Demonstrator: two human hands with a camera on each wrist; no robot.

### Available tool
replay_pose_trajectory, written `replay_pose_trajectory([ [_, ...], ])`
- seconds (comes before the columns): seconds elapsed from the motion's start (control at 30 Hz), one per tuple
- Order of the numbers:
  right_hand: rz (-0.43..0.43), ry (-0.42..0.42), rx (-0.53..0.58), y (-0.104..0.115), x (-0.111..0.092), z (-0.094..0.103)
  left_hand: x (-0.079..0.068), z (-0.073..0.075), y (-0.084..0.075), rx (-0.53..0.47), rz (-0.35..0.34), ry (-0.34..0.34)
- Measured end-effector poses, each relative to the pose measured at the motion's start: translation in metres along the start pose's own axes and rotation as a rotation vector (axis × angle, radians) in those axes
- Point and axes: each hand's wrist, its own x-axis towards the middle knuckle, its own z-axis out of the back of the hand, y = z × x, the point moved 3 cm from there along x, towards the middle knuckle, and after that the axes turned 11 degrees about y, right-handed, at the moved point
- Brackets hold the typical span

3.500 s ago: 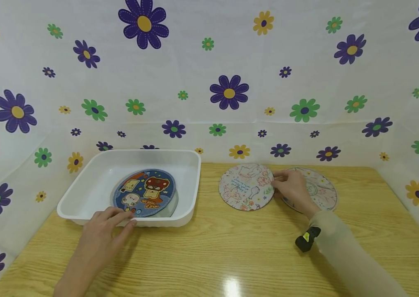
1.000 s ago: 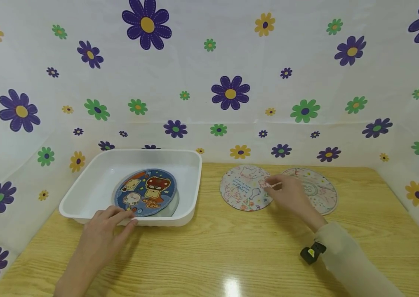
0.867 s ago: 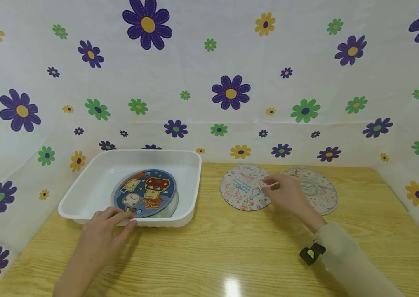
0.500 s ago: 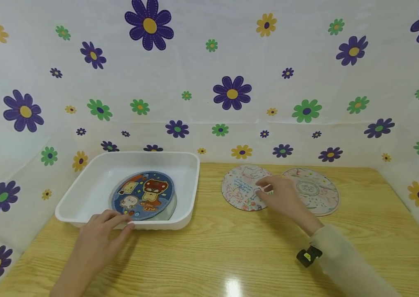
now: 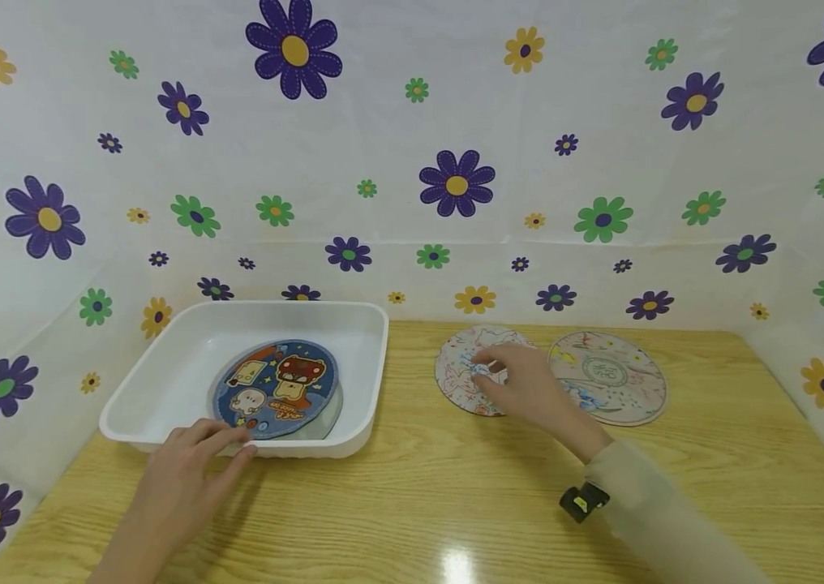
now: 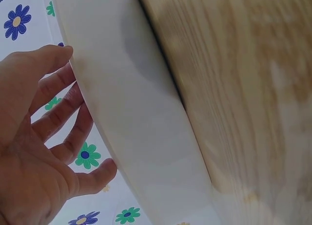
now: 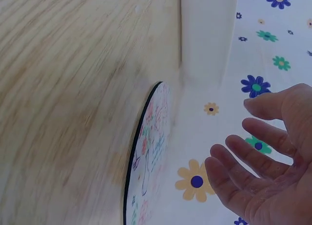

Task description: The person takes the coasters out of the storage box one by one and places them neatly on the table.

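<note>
At the left, the white plastic tray (image 5: pixel 342 320) holds a blue round mouse pad (image 5: pixel 276 388) with cartoon bears, tilted over a pale disc (image 5: pixel 324 422). My left hand (image 5: pixel 182 483) holds the tray's front rim, thumb outside and fingers over the edge; the left wrist view shows the fingertips at the rim. My right hand (image 5: pixel 529 385) hovers above a pink-and-white round mouse pad (image 5: pixel 456 381). Its fingers are loosely bent, with nothing between them, and the right wrist view shows them apart from that pad. Just right lies another pale floral round mouse pad (image 5: pixel 624 381).
A wood-grain table (image 5: pixel 412 503) carries everything. Behind it and at both sides hangs a white cloth (image 5: pixel 383 138) printed with flowers. A black wrist camera (image 5: pixel 583 501) hangs under my right sleeve.
My right hand has moved left, from the gap between the two pale mouse pads to above the left one. The tray and my left hand have shifted slightly left and toward me.
</note>
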Motion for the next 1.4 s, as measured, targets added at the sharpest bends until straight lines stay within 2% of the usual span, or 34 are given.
replay_pose_trajectory([
  [0.2,0.012,0.041,-0.003,0.013,0.006,-0.005,-0.002,0.000,0.001,0.002,-0.021,-0.015],
  [0.43,0.075,0.044,0.008,0.026,0.010,-0.013,-0.005,0.001,0.002,0.014,-0.043,-0.034],
  [0.77,0.087,0.065,0.015,0.045,0.021,-0.024,-0.008,0.003,0.000,0.008,-0.032,-0.008],
  [1.0,0.127,0.090,0.015,0.056,0.028,-0.032,-0.008,0.003,-0.001,0.005,0.003,0.039],
  [1.23,0.156,0.106,0.037,0.067,0.036,-0.042,-0.010,0.004,-0.003,0.004,-0.030,-0.010],
  [1.4,0.180,0.111,0.029,0.075,0.042,-0.048,-0.012,0.003,-0.003,-0.001,-0.035,-0.021],
])
